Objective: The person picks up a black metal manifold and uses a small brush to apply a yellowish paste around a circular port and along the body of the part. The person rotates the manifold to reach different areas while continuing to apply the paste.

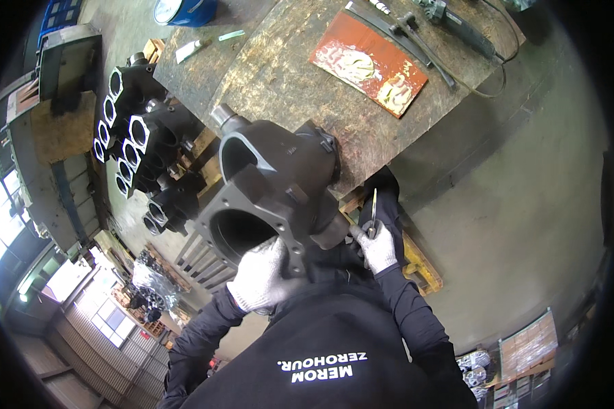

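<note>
A large dark grey metal casting (290,160) lies at the near left edge of the workbench, its square bolt-holed flange and round opening turned toward my lower left. My left hand (260,273), in a white knit glove, holds the lower edge of that flange, with fingertips at the rim of the opening. To the right of the casting's short round stub, my right hand (376,249), gloved too, is closed around a thin tool (374,201) that points up. Its narrow end looks yellowish; the exact kind is unclear.
On the worn workbench (266,75) lie a red-brown board (368,65) smeared with cream putty, a corded power tool (460,31), a metal bar and a white tube (189,51). Similar castings (143,133) stand at left. A blue bucket (184,10) is behind; a yellow frame (421,262) is right.
</note>
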`<state>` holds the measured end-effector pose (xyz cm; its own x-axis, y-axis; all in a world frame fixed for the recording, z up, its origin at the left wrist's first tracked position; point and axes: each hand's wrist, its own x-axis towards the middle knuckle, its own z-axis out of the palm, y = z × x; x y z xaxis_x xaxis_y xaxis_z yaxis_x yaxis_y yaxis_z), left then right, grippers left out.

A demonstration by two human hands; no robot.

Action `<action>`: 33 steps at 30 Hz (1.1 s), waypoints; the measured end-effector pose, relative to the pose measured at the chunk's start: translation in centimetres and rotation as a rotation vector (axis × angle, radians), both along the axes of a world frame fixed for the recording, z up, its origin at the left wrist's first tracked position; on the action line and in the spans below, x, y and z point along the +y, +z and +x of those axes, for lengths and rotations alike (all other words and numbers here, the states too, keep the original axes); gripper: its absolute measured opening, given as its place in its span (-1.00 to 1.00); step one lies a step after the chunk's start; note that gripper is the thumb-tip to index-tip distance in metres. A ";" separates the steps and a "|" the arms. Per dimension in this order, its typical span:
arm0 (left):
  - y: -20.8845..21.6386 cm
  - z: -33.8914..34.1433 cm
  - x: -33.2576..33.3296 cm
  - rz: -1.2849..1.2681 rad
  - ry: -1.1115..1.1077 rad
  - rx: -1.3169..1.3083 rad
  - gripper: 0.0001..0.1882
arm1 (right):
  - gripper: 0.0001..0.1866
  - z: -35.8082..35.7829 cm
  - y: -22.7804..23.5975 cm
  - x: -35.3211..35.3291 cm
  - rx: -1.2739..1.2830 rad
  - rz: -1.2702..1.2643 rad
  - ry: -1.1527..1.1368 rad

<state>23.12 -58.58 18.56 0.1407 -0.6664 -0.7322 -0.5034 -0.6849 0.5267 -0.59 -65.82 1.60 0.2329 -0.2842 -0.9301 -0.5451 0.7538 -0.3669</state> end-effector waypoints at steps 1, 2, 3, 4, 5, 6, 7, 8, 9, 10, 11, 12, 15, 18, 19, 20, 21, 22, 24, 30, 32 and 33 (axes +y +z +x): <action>0.0 -0.9 -0.6 0.050 0.101 0.015 -0.28 | -0.64 0.0 -0.3 0.0 0.017 -0.044 0.015; -0.1 -1.6 -1.3 0.202 0.277 0.028 -0.18 | -0.63 -0.1 -0.4 0.0 0.001 -0.019 -0.017; -0.2 -2.0 -2.1 0.147 0.408 0.047 -0.19 | -0.62 -0.2 -0.6 0.0 -0.002 0.028 -0.055; -0.9 -2.5 -3.1 0.023 0.602 0.163 -0.27 | -0.61 -0.3 -0.8 -0.2 0.006 0.102 -0.098; -1.4 -2.7 -4.0 -0.048 0.790 0.252 -0.36 | -0.61 -0.5 -1.0 -0.4 -0.017 0.117 -0.099; -1.8 -3.2 -4.8 -0.044 0.968 0.272 -0.57 | -0.61 -0.7 -1.1 -0.5 -0.027 0.165 -0.105; -1.8 -2.8 -5.2 0.059 1.101 0.291 -0.64 | -0.60 -0.8 -1.3 -0.7 -0.007 0.209 -0.094; -1.8 -2.2 -5.5 0.059 1.111 0.308 -0.71 | -0.61 -0.7 -1.6 -0.7 -0.024 0.164 -0.102; -1.5 -1.8 -5.5 0.063 1.154 0.348 -0.73 | -0.61 -0.8 -2.0 -0.9 -0.037 0.153 -0.113; -1.6 -1.4 -5.6 0.092 1.081 0.277 -0.69 | -0.61 -0.8 -2.3 -0.8 -0.042 0.095 -0.141; -1.1 -1.3 -5.3 0.043 1.074 0.301 -0.74 | -0.61 -0.9 -2.8 -0.8 -0.095 0.043 -0.192; -1.0 -1.2 -5.1 0.021 1.085 0.282 -0.78 | -0.61 -1.2 -3.5 -1.1 -0.046 0.010 -0.154; -0.2 0.0 -3.6 0.039 1.060 0.266 -0.76 | -0.67 -2.1 -5.5 -1.3 -0.048 -0.239 -0.109; 0.6 1.9 -1.1 0.020 1.128 0.245 -0.55 | -0.66 -3.4 -6.5 -1.8 0.015 -0.292 -0.070; 0.8 2.8 0.1 0.040 1.089 0.168 -0.51 | -0.66 -3.6 -6.7 -2.0 0.041 -0.296 -0.046; 1.1 3.3 1.5 0.002 1.093 0.171 -0.46 | -0.65 -3.7 -6.7 -2.0 0.011 -0.256 -0.093; 1.3 3.8 3.0 0.001 1.112 0.150 -0.42 | -0.65 -3.6 -6.7 -2.1 0.006 -0.233 -0.116; 1.0 4.4 4.3 -0.110 1.128 0.197 -0.35 | -0.65 -3.4 -6.7 -2.2 0.001 -0.209 -0.138; 1.0 5.4 7.3 -0.091 1.210 0.173 -0.31 | -0.65 -3.0 -6.3 -2.3 0.009 -0.167 -0.170; 0.7 8.9 14.4 0.028 1.331 -0.007 -0.36 | -0.68 -0.3 -6.8 -2.9 0.023 -0.133 0.000; 0.2 10.3 16.5 0.059 1.351 -0.061 -0.41 | -0.68 0.7 -7.1 -3.0 0.020 -0.163 0.045; 0.2 10.7 17.6 0.117 1.372 -0.124 -0.42 | -0.67 1.1 -7.2 -2.8 0.020 -0.199 0.079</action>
